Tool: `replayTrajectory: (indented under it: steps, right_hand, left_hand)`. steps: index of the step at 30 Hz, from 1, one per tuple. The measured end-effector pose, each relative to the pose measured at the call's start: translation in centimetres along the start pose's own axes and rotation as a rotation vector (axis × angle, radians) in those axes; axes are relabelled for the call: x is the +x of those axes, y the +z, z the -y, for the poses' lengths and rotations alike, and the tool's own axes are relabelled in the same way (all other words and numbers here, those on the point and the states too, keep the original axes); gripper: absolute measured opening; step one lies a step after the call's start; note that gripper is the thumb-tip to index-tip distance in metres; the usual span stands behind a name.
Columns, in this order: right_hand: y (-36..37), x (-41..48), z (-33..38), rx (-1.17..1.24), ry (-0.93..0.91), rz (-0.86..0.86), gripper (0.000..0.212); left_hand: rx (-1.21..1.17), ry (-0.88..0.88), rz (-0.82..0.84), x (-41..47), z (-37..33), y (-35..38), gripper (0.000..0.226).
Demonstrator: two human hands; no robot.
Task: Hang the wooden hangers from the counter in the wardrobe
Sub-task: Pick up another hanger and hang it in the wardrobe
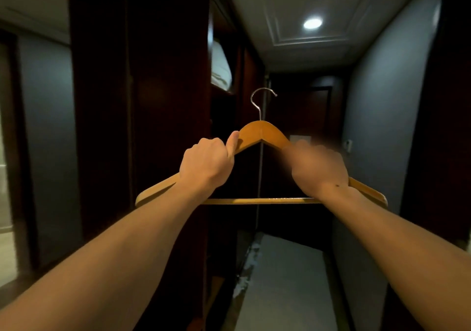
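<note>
A wooden hanger (pixel 260 133) with a metal hook and a straight lower bar is held upright at chest height in front of me. My left hand (pixel 207 162) grips its left shoulder, thumb lying along the top edge. Around the hanger's right shoulder curls my right hand (pixel 318 167), which is motion-blurred. The hook points up and to the right. To the left stands the dark wooden wardrobe (pixel 142 101), its open side facing the corridor; its rail is hidden in the dark.
White folded linen (pixel 220 68) lies on the wardrobe's upper shelf. A narrow corridor with grey walls runs ahead to a dark door (pixel 316 111). A ceiling light (pixel 312 23) glows above. The pale floor (pixel 285 279) stretches below the hanger.
</note>
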State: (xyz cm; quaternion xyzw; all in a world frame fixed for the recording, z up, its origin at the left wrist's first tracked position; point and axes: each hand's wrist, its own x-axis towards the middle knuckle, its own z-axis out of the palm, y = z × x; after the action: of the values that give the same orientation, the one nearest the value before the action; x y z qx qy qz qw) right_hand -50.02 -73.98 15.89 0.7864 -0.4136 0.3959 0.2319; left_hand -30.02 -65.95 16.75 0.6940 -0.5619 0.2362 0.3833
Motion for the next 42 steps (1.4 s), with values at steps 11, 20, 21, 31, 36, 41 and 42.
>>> replayTrajectory:
  steps: [11, 20, 21, 31, 36, 41, 42]
  right_hand:
    - [3.2, 5.5, -1.6, -0.214, 0.128, -0.029, 0.035]
    - [8.2, 7.3, -3.6, -0.231, 0.204, -0.015, 0.037]
    - [8.7, 7.5, -4.0, -0.227, 0.207, -0.014, 0.039]
    - [12.8, 10.0, -9.8, -0.185, 0.217, -0.069, 0.037]
    - [15.1, 13.1, -14.2, -0.141, 0.183, -0.099, 0.034]
    - [17.5, 16.5, -19.4, -0.107, 0.149, -0.122, 0.034]
    - [18.0, 16.9, -20.3, -0.109, 0.147, -0.12, 0.035]
  left_hand:
    - [-0.184, 0.134, -0.03, 8.6, 1.3, 6.9, 0.068]
    - [-0.204, 0.206, 0.043, 12.6, 2.2, 12.3, 0.069]
    - [-0.198, 0.21, 0.041, 13.0, 2.2, 12.8, 0.069]
    - [-0.164, 0.239, 0.008, 16.9, -0.7, 18.0, 0.068]
    - [-0.158, 0.206, -0.043, 20.0, -3.2, 21.3, 0.065]
    - [-0.142, 0.191, -0.092, 23.6, -5.8, 24.8, 0.065]
    - [-0.142, 0.186, -0.095, 24.1, -6.2, 25.6, 0.066]
